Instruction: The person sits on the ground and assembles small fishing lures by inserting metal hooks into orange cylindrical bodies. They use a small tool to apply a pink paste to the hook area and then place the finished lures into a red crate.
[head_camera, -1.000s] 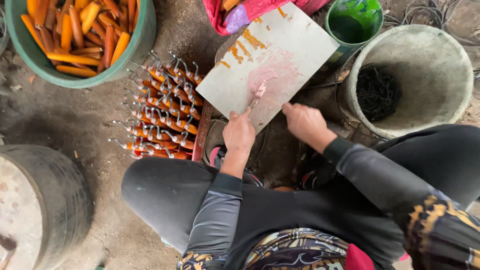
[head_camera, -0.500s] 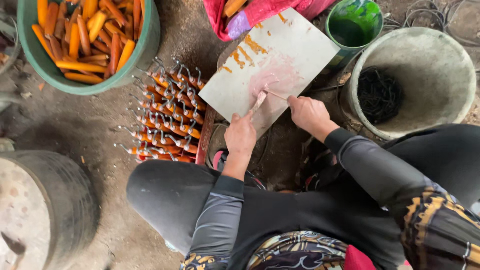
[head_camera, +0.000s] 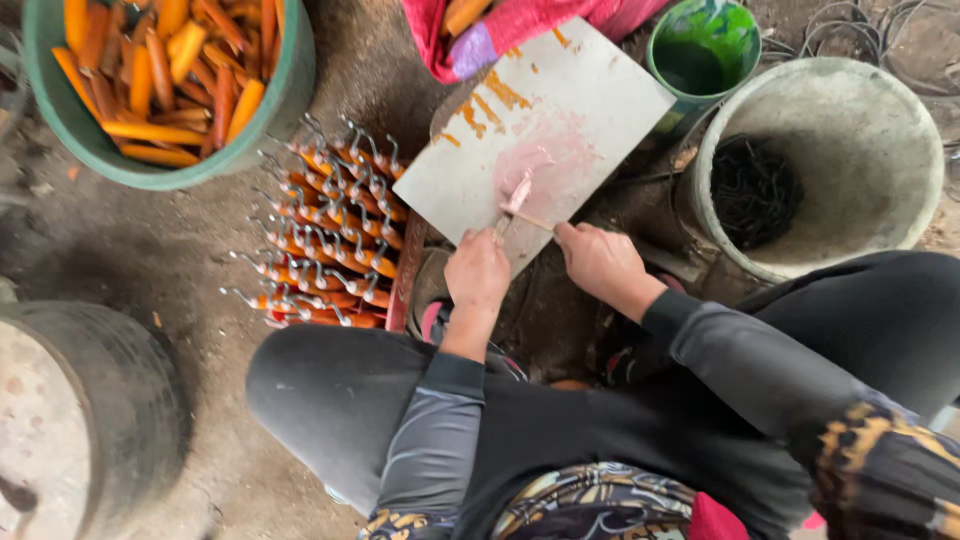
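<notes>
- A green tub (head_camera: 265, 120) of orange sticks stands at the upper left on the dirt floor.
- Beside it lie rows of orange hooked pieces (head_camera: 325, 235).
- The left hand (head_camera: 478, 275) has its fingers closed on a small pink piece (head_camera: 517, 192), which rests on the pale board (head_camera: 590, 95).
- The right hand (head_camera: 600, 262) pinches a thin stick (head_camera: 532, 222) that touches the piece.
- A green paint pot (head_camera: 700, 50) and a grey bucket (head_camera: 900, 130) stand to the right.
</notes>
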